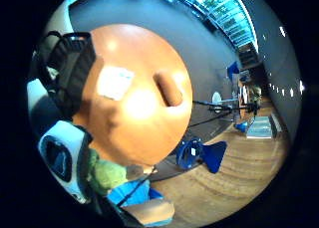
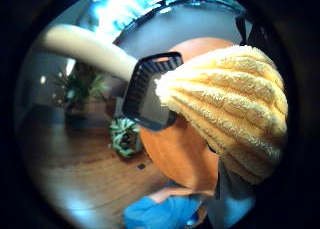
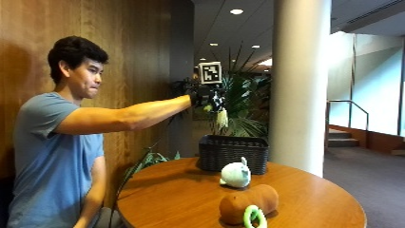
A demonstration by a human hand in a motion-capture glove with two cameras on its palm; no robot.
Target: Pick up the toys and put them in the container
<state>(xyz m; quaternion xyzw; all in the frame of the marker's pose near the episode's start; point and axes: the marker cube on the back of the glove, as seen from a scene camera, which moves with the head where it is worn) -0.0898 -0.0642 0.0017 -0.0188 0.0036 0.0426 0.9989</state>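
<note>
From the outside view, a person in a blue T-shirt sits at a round wooden table with the right arm stretched out level. The black-gloved right hand is raised well above the dark woven basket, which stands on the table's far side. From that hand a pale yellow plush toy hangs down, directly over the basket and apart from its rim; the fingers are curled round the toy's top. On the tabletop in front of the basket sits a small white plush animal, and nearer the camera than that lies a brown plush toy with a green ring at its front end.

In the thumb side palm view, the ribbed, fuzzy yellow plush fills much of the picture, close against the palm. Beyond it the basket shows from above, on the orange-brown tabletop.

In the little finger side palm view, the round tabletop lies below, with the brown toy and a white patch on it; whether the patch is the white animal I cannot tell.
</note>
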